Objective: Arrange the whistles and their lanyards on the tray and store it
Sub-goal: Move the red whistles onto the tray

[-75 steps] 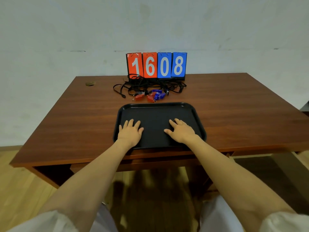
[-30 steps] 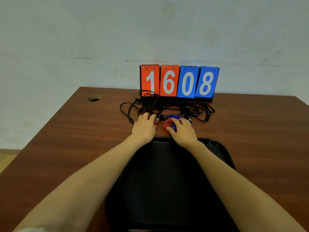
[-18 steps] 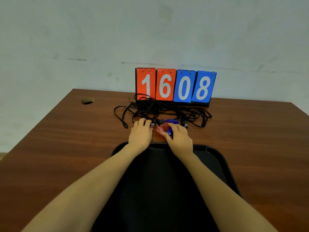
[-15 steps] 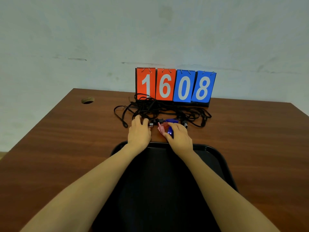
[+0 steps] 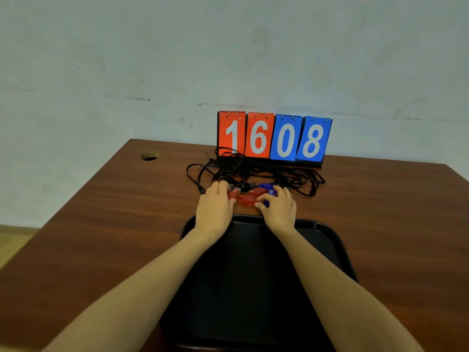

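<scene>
Brown desk (image 5: 101, 224) bears a black tray (image 5: 330, 232) at its near edge. Past the tray's far rim lie tangled lanyards (image 5: 253, 168), spread left to right. Left hand (image 5: 214, 209), fingers together, covers the whistles (image 5: 247, 198) just beyond that rim, grip untellable; right hand (image 5: 279, 210) pinches them, equally near.

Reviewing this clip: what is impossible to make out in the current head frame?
- Whistle count: head view, the left hand and right hand cover part of the whistles.
- Grip: head view, fingertips hidden behind the hands' backs.
- Lanyard count: head view, lanyards tangled, too thin.
- Near corners of the tray: head view, forearms cover them.
</scene>
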Action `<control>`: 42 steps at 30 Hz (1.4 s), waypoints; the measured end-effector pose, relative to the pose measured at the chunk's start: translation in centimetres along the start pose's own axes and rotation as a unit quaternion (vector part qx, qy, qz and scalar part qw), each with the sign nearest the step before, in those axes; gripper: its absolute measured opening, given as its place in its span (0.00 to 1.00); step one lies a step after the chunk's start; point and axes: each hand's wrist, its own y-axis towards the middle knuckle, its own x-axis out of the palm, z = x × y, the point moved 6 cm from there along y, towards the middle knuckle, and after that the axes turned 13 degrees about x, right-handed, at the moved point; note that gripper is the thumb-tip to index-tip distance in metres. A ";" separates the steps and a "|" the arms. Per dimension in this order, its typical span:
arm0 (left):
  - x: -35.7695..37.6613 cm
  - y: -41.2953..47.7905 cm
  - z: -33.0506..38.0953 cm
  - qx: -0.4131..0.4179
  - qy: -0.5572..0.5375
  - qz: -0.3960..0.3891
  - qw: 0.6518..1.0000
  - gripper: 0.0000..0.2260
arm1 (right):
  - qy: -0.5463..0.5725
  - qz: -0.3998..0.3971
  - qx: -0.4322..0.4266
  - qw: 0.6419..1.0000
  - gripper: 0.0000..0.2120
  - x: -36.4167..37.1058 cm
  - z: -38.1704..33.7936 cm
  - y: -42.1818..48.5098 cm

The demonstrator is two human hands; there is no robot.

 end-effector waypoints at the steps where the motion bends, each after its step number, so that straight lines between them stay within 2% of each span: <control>1: -0.7 -0.9 0.3 0.002 -0.006 0.003 1.000 0.14 | 0.003 0.004 -0.003 1.000 0.09 -0.2 -0.1 -0.2; 6: -1.7 -5.4 -0.1 0.014 0.050 -0.080 0.995 0.17 | 0.167 0.043 -0.022 0.985 0.08 -3.5 -0.2 -2.1; 11: -1.6 -7.7 -1.5 -0.042 0.067 -0.136 0.988 0.23 | 0.252 0.029 -0.058 0.966 0.04 -5.9 -0.4 -6.4; 14: -2.0 -8.8 -1.2 -0.045 0.061 -0.119 0.990 0.27 | 0.321 -0.026 -0.018 0.946 0.01 -6.4 0.4 -8.2; 17: -2.3 -9.7 -0.6 0.017 0.077 -0.122 0.989 0.23 | 0.388 -0.096 0.048 0.916 0.05 -6.0 1.4 -9.4; 21: -1.8 -10.9 -0.3 0.071 0.099 -0.161 0.979 0.21 | 0.432 -0.118 0.108 0.888 0.06 -5.3 2.7 -10.8; 27: -1.8 -10.2 -0.9 0.073 0.127 -0.180 0.973 0.20 | 0.596 -0.169 0.200 0.759 0.07 -4.9 2.6 -12.0; 29: -1.8 -10.0 -1.4 0.069 0.119 -0.181 0.974 0.20 | 0.609 -0.179 0.237 0.735 0.07 -4.7 2.5 -12.3; 34: -1.8 -9.3 -2.2 0.067 0.115 -0.185 0.974 0.19 | 0.548 -0.194 0.281 0.763 0.08 -4.1 1.9 -12.5; 36: -2.0 -9.0 -2.4 0.062 0.122 -0.180 0.974 0.19 | 0.495 -0.200 0.285 0.796 0.07 -3.7 2.0 -12.4; 39: -2.3 -8.9 -2.5 0.055 0.138 -0.167 0.975 0.19 | 0.412 -0.210 0.248 0.851 0.11 -3.0 1.9 -12.0; 42: -2.1 -9.1 -2.4 0.054 0.143 -0.155 0.976 0.18 | 0.368 -0.267 0.212 0.865 0.15 -2.0 0.8 -12.2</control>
